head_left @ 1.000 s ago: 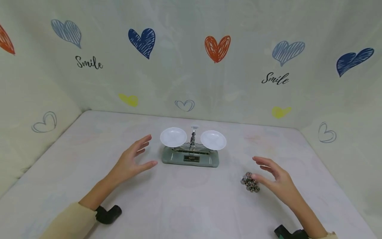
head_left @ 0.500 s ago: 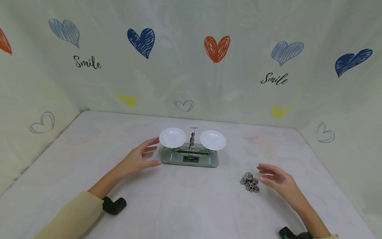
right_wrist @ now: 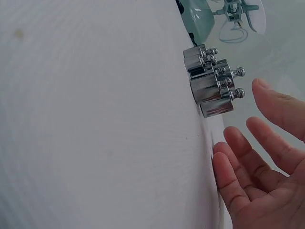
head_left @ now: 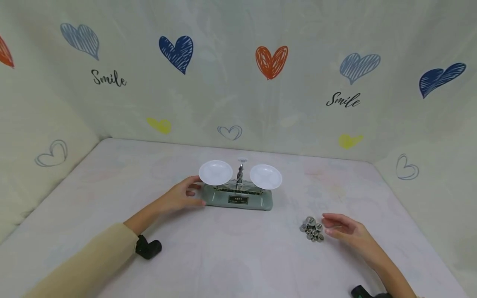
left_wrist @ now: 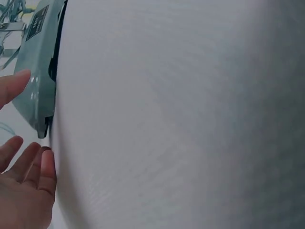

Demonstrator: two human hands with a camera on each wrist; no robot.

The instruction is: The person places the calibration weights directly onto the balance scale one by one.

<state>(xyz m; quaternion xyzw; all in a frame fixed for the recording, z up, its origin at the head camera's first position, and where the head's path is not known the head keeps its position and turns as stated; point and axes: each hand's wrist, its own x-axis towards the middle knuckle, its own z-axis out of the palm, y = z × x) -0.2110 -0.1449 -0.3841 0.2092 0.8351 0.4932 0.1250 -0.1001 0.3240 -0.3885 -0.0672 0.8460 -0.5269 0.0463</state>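
Note:
A balance scale (head_left: 220, 200) with a grey-green base stands mid-table, carrying a white left pan (head_left: 215, 172) and a white right pan (head_left: 266, 176). My left hand (head_left: 178, 199) is at the base's left end, thumb toward the front and fingers behind. In the left wrist view, the fingers of that hand (left_wrist: 26, 195) are spread around the end of the base (left_wrist: 40, 90); contact is unclear. A cluster of shiny metal weights (head_left: 312, 229) sits on the right. Just right of them, my right hand (head_left: 352, 234) holds nothing, its fingers relaxed, apart from the knobbed weights (right_wrist: 209, 88) in the right wrist view.
A white cloth (head_left: 238, 256) covers the table. Behind it hangs a pale curtain (head_left: 223, 95) printed with hearts and "Smile". Black wrist devices show at the left wrist (head_left: 148, 247) and at the lower right.
My left hand has moved right to the end of the scale's base. My right hand has drawn back and down, slightly away from the weights. The scale and weights stay in place.

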